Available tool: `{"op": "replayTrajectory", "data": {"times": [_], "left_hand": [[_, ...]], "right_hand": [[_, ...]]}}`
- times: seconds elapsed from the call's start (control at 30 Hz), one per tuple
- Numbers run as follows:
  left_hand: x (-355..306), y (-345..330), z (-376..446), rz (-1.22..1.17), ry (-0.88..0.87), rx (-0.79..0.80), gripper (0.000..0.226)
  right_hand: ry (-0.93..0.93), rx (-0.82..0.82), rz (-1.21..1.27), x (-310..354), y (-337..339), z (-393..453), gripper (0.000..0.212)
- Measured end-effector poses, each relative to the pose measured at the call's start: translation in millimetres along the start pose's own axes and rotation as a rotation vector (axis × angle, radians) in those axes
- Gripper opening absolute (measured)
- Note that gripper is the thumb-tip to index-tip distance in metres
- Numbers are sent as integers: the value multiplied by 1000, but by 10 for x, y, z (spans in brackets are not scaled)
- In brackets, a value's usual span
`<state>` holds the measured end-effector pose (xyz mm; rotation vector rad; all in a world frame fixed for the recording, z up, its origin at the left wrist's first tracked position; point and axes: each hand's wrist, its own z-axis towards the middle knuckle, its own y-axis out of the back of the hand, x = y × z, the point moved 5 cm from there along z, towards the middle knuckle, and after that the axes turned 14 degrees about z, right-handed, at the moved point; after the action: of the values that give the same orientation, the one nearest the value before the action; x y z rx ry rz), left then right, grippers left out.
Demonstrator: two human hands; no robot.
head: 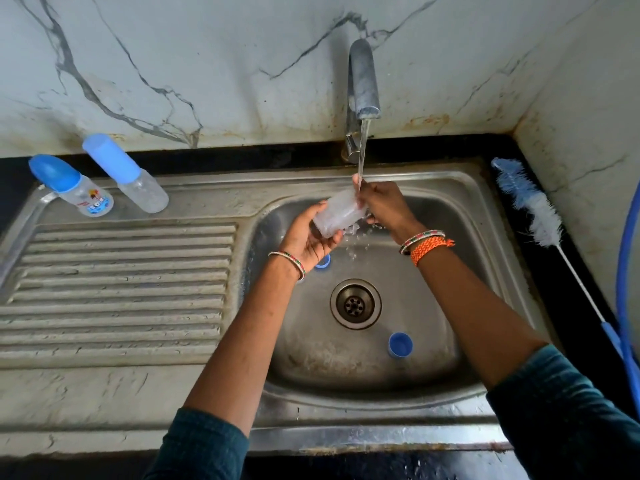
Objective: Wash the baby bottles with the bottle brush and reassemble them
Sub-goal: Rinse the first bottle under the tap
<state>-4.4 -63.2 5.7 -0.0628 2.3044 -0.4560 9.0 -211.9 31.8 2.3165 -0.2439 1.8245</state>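
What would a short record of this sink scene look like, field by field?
left hand: left hand grips the base end of the clear bottle
right hand: right hand holds the bottle's other end under the water
tap: tap running
in the sink: sink holds a blue cap and a blue ring
drainboard: two capped bottles
bottle brush: bottle brush lies unused on the right counter

Steel sink (131, 278) is sitting in a black counter (519, 188). Two capped bottles (90, 196) (133, 178) are standing on the drainboard, a brush (540, 216) is lying on the counter, and two blue caps (400, 344) (323, 262) are sitting in the basin.
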Motion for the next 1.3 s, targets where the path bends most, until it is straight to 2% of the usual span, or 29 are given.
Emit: {"op": "replayTrajectory", "data": {"times": [0.1,0.13,0.23,0.33,0.37,0.43,0.5,0.53,0.63,0.7,0.87,1.07,1.17,1.3], "left_hand": [[25,64,2,-38,-3,-5,34],[21,83,-1,-17,15,-1,39],[31,71,-27,124,94,56,54],[53,-13,-54,113,83,74,52],[41,-38,-50,86,51,64,46],[1,-35,-33,79,-10,10,34],[-15,8,-36,83,-12,-14,35],[-12,34,-37,85,5,-10,39],[3,103,-26,64,40,-20,49],[16,127,-7,53,42,-39,52],[52,136,47,34,79,-40,54],[-11,196,124,35,87,-25,53],[-15,197,135,39,101,-14,55],[5,191,136,37,107,-4,57]], "right_hand": [[-96,230,173,20,-118,-52,30],[-95,260,200,21,-129,-63,28],[-29,104,202,38,-64,-49,31],[51,-93,129,55,13,-33,46],[40,-76,117,50,-2,-31,45],[-39,88,170,23,-75,-40,35],[-118,247,270,-11,-127,-51,23],[-137,232,288,-16,-102,-31,21],[-140,-91,313,-20,113,117,30],[-179,-185,401,-49,174,278,29],[-454,-32,679,-15,-55,718,36],[-467,-36,850,45,-199,1012,19],[-463,-5,823,10,-198,1046,13],[-480,13,751,4,-213,1100,24]]}}
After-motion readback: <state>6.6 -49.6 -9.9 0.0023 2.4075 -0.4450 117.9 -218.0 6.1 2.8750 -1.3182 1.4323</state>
